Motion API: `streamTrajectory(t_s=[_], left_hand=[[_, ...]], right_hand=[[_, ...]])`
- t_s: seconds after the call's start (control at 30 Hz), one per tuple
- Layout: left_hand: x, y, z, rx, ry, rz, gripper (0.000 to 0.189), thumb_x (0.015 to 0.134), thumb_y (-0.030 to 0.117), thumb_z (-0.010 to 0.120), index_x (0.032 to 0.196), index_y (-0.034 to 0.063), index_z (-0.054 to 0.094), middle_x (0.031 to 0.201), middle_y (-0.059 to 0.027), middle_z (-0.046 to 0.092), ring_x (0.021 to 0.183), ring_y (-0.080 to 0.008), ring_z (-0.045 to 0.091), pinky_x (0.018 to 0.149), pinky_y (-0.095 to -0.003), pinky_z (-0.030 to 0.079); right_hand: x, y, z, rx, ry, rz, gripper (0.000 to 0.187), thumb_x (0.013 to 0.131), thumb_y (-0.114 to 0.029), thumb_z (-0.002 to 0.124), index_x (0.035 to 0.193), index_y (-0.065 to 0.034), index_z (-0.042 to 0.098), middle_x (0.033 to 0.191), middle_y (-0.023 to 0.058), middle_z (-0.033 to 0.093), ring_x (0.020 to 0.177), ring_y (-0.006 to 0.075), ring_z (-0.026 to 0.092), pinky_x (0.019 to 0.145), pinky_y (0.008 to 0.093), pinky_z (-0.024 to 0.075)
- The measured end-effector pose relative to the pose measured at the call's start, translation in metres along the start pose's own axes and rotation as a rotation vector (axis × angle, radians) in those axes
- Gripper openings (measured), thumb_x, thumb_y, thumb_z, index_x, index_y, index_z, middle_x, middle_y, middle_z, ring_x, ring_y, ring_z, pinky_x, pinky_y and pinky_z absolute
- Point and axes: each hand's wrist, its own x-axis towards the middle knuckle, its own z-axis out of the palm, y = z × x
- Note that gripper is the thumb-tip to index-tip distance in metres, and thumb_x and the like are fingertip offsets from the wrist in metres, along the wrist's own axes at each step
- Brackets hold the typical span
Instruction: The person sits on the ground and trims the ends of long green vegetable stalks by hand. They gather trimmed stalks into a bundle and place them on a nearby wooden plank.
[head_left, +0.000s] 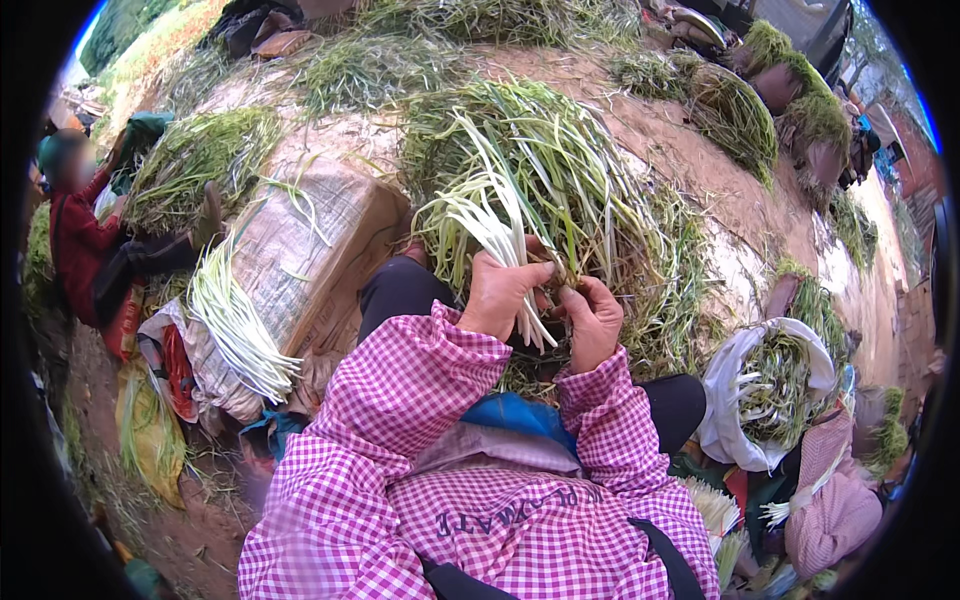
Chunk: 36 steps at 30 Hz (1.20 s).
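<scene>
A bunch of long allium stalks (491, 225), white at the stems and green toward the leaves, is gripped in my left hand (496, 292). My right hand (591, 319) is close beside it, thumb and fingertips pinching a thin brownish stalk end (559, 276) near my left thumb. Just beyond both hands rises a big heap of loose green stalks (592, 172), some drooping and yellowed. Pink checked sleeves cover my arms above a blue cloth (521, 416) on my lap.
At left, a box wrapped in woven plastic (300, 240) has a bundle of cleaned stalks (240, 330) lying against it. A white sack (720, 420) with trimmings stands right. A person in red (79, 232) sits far left; more heaps (375, 71) lie beyond.
</scene>
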Motion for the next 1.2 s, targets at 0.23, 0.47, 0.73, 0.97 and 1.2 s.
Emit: streamTrajectory(t_s=[0.23, 0.47, 0.73, 0.97, 1.2], left_hand=[[-0.002, 0.000, -0.001, -0.159, 0.184, -0.039, 0.024, 0.076, -0.010, 0.058, 0.097, -0.0007, 0.052, 0.084, -0.0116, 0.059, 0.061, -0.0208, 0.061, 0.044, -0.0297, 0.052], [0.017, 0.010, -0.025, -0.228, 0.270, 0.094, 0.023, 0.076, -0.011, 0.058, 0.097, -0.0029, 0.053, 0.086, -0.0112, 0.060, 0.066, -0.0195, 0.062, 0.043, -0.0279, 0.052], [-0.002, 0.014, -0.023, 0.077, 0.173, 0.060, 0.022, 0.078, -0.002, 0.063, 0.099, -0.0010, 0.058, 0.085, -0.0071, 0.060, 0.062, -0.0137, 0.059, 0.040, -0.0235, 0.050], [-0.030, -0.009, -0.007, 0.156, -0.057, 0.020, 0.026, 0.075, -0.003, 0.067, 0.099, -0.0030, 0.060, 0.085, -0.0071, 0.064, 0.062, -0.0117, 0.059, 0.046, -0.0221, 0.048], [-0.029, -0.023, 0.001, -0.024, 0.044, 0.111, 0.021, 0.076, -0.005, 0.065, 0.096, -0.0010, 0.059, 0.083, -0.0058, 0.065, 0.068, -0.0114, 0.062, 0.050, -0.0223, 0.049]], right_hand=[[-0.003, -0.015, -0.005, 0.464, 0.206, 0.040, 0.006, 0.089, -0.008, 0.056, 0.094, -0.0041, 0.058, 0.088, 0.0079, 0.065, 0.073, 0.0183, 0.063, 0.061, 0.0328, 0.0549], [0.002, -0.012, -0.088, 0.512, 0.430, 0.042, 0.008, 0.092, -0.012, 0.051, 0.095, -0.0079, 0.057, 0.088, 0.0070, 0.065, 0.075, 0.0196, 0.064, 0.063, 0.0362, 0.0556], [-0.009, -0.009, -0.068, 0.508, 0.399, 0.024, 0.004, 0.092, -0.012, 0.051, 0.095, -0.0096, 0.054, 0.082, 0.0042, 0.064, 0.071, 0.0179, 0.064, 0.059, 0.0364, 0.0563], [-0.018, -0.008, -0.015, 0.385, 0.213, 0.037, 0.007, 0.087, -0.002, 0.056, 0.093, -0.0051, 0.056, 0.085, 0.0050, 0.062, 0.070, 0.0145, 0.062, 0.061, 0.0300, 0.0556], [-0.024, -0.013, 0.005, 0.397, 0.096, 0.060, 0.008, 0.085, 0.001, 0.056, 0.093, -0.0020, 0.056, 0.086, 0.0064, 0.062, 0.073, 0.0137, 0.061, 0.063, 0.0282, 0.0544]])
